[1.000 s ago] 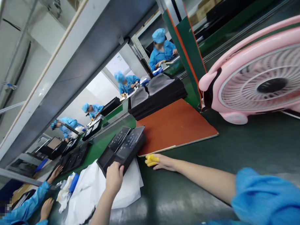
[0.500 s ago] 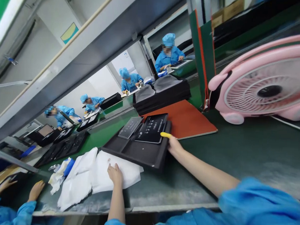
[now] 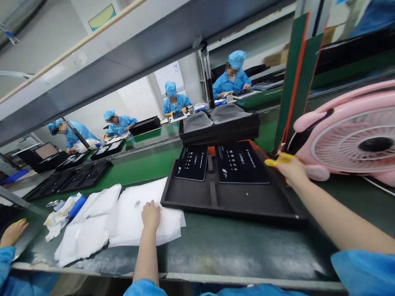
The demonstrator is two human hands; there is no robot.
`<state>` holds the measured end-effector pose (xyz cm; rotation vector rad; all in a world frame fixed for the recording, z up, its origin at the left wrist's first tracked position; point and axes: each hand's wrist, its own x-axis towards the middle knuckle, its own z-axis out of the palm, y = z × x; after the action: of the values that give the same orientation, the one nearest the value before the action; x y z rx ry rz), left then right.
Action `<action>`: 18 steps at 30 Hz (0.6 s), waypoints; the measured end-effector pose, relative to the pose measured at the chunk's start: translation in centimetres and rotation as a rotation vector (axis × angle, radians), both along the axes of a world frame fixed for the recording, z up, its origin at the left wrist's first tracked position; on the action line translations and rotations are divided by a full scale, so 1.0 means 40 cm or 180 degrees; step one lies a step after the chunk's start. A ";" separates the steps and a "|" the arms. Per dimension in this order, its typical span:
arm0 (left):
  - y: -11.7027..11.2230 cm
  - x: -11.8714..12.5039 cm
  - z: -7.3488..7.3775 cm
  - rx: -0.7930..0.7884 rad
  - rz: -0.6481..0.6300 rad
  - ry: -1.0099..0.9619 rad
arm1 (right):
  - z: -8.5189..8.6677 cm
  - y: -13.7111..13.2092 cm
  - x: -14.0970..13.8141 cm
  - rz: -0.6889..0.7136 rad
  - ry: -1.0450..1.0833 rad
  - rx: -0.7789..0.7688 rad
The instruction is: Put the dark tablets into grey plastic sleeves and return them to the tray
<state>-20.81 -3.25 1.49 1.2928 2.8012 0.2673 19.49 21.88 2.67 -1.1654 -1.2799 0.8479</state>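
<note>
Left hand (image 3: 150, 215) on white sheets (image 3: 128, 225) — right hand (image 3: 289, 168) beside tray (image 3: 254, 202).

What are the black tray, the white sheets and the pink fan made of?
Black tray: maybe foam or plastic, since it looks matte and thick-walled. White sheets: perhaps paper or soft plastic, thin and dull with crinkles. Pink fan: probably hard plastic, because it looks smooth and shiny.

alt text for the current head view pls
A person's left hand rests on white sheets; their right hand, with yellow finger covers, is at the right edge of a black tray holding two dark panels. A pink fan stands to the right on the green workbench.
</note>
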 end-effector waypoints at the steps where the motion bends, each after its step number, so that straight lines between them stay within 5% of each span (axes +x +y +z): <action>1: 0.011 0.001 0.002 -0.0005 -0.0056 -0.0063 | 0.011 -0.022 -0.011 -0.0150 -0.0026 0.0084; 3: 0.032 -0.001 0.001 -0.0022 -0.0105 -0.0187 | 0.021 -0.098 -0.060 0.0046 -0.0241 0.0365; 6: 0.050 -0.010 -0.009 -0.0035 -0.0074 -0.0259 | -0.008 -0.246 -0.163 0.1183 -0.0734 0.0649; 7: 0.052 -0.013 -0.013 -0.0035 -0.0059 -0.0258 | -0.025 -0.289 -0.192 0.1874 -0.1413 0.0994; 9: 0.053 -0.018 -0.020 -0.0031 -0.0030 -0.0236 | -0.059 -0.344 -0.221 0.2115 -0.2290 0.1412; 13: 0.051 -0.016 -0.027 0.0010 0.0049 -0.0122 | -0.099 -0.338 -0.180 0.1607 -0.2833 0.1941; 18: 0.048 -0.011 -0.022 0.0045 -0.0039 -0.0078 | -0.112 -0.298 -0.109 0.1608 -0.2623 0.2133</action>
<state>-21.27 -1.32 0.62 1.2999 2.7751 0.3009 15.15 9.95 -1.81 -0.6354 -2.3708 0.1860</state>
